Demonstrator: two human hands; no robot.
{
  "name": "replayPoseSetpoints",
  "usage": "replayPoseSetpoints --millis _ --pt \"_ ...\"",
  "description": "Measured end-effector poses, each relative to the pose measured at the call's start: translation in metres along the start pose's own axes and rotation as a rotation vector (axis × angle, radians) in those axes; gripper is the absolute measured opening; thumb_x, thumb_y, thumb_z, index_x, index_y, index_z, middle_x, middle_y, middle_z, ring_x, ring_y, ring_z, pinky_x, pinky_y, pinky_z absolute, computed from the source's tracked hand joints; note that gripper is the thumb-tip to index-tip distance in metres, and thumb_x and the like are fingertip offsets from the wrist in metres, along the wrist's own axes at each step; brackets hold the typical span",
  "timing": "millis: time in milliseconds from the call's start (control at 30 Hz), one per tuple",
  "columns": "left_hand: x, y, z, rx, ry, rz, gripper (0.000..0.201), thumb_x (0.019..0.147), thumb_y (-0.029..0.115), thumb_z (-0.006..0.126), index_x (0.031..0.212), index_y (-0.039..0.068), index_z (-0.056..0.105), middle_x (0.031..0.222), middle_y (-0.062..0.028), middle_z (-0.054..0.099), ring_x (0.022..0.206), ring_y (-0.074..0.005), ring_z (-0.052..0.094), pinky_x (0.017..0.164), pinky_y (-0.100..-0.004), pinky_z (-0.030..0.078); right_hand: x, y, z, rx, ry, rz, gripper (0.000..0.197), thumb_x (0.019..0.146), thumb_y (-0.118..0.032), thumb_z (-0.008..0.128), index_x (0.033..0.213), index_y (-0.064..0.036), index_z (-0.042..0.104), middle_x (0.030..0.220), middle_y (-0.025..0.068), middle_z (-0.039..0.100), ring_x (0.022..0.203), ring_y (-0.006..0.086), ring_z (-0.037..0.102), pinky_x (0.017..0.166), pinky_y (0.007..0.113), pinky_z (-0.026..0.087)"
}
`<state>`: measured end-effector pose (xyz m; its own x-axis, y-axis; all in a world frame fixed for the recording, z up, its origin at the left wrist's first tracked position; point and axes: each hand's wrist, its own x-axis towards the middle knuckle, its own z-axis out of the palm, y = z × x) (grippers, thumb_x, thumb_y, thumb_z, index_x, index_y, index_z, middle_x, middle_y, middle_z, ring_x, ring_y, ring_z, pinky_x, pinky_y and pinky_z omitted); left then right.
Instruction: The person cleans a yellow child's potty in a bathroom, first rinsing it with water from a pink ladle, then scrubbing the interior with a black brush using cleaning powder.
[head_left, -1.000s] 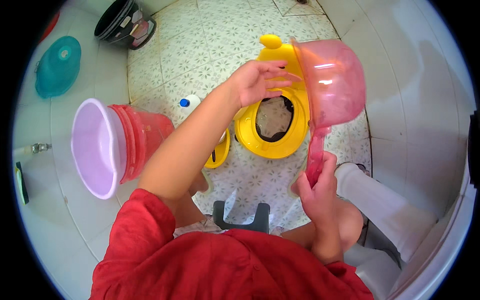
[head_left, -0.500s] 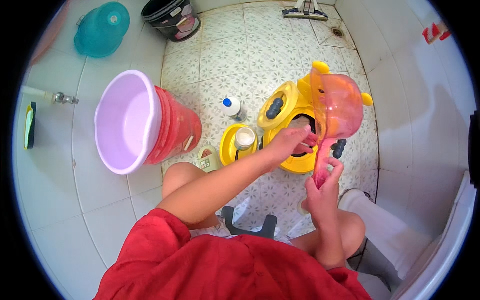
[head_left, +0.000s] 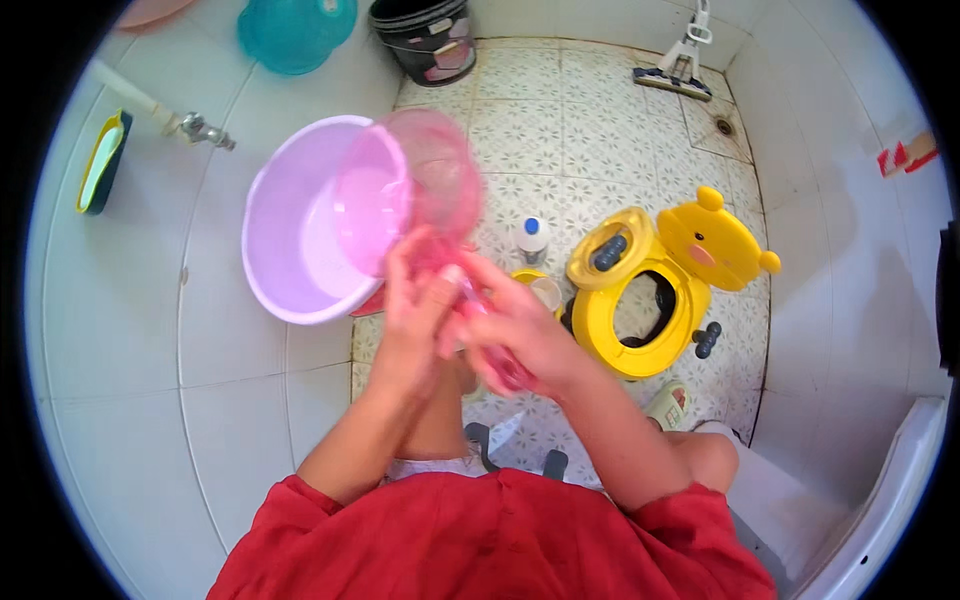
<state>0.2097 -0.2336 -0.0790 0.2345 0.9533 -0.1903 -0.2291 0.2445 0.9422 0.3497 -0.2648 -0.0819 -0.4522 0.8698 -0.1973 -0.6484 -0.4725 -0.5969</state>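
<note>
A clear pink water dipper is tilted over the right rim of the lilac basin, smeared by motion. My left hand is closed round the dipper's handle close to its bowl. Farther down the same handle my right hand grips it, the handle's end showing under the fingers. To the right, a yellow bear-shaped potty chair stands on the floor with its lid raised and an inner ring swung up. Whether the dipper holds water I cannot tell.
Beneath the basin a red bucket shows in part. A blue-capped white bottle and a white tub in a yellow tray stand between basin and potty chair. At the back are a black bucket and a mop. A tap juts from the left wall.
The dipper has moved left from over the potty chair to the basin, turning with my right hand. My left hand has come from the potty opening onto the handle. The view has shifted too.
</note>
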Motion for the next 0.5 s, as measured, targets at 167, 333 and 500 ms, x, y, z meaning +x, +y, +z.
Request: replayPoseSetpoints --millis 167,333,500 --pt "0.018 0.023 -0.066 0.018 0.21 -0.037 0.061 0.085 0.01 0.057 0.137 0.008 0.026 0.096 -0.0093 0.058 0.07 -0.0119 0.058 0.046 -0.0186 0.043 0.097 0.04 0.024 0.163 0.008 0.075 0.078 0.081 -0.007 0.054 0.143 -0.0037 0.008 0.085 0.0154 0.058 0.049 0.0179 0.056 0.035 0.029 0.04" --pt "0.034 0.025 -0.101 0.012 0.292 -0.103 0.058 0.085 0.015 0.057 0.136 0.004 0.031 0.093 -0.0139 0.06 0.077 -0.0175 0.063 0.057 -0.0253 0.052 0.112 0.054 0.037 0.12 0.0 0.022 0.074 0.086 -0.019 0.057 0.142 -0.0034 0.011 0.102 0.0168 0.053 0.063 0.0217 0.062 0.047 0.032 0.051" --pt "0.059 0.005 -0.116 -0.211 0.301 -0.119 0.058 0.088 0.02 0.056 0.137 0.005 0.029 0.113 -0.0171 0.053 0.105 -0.0274 0.056 0.081 -0.0362 0.051 0.114 0.061 0.029 -0.039 0.046 -0.016 0.069 0.089 -0.021 0.057 0.142 -0.0002 0.018 0.116 0.02 0.049 0.079 0.0211 0.064 0.058 0.03 0.055"
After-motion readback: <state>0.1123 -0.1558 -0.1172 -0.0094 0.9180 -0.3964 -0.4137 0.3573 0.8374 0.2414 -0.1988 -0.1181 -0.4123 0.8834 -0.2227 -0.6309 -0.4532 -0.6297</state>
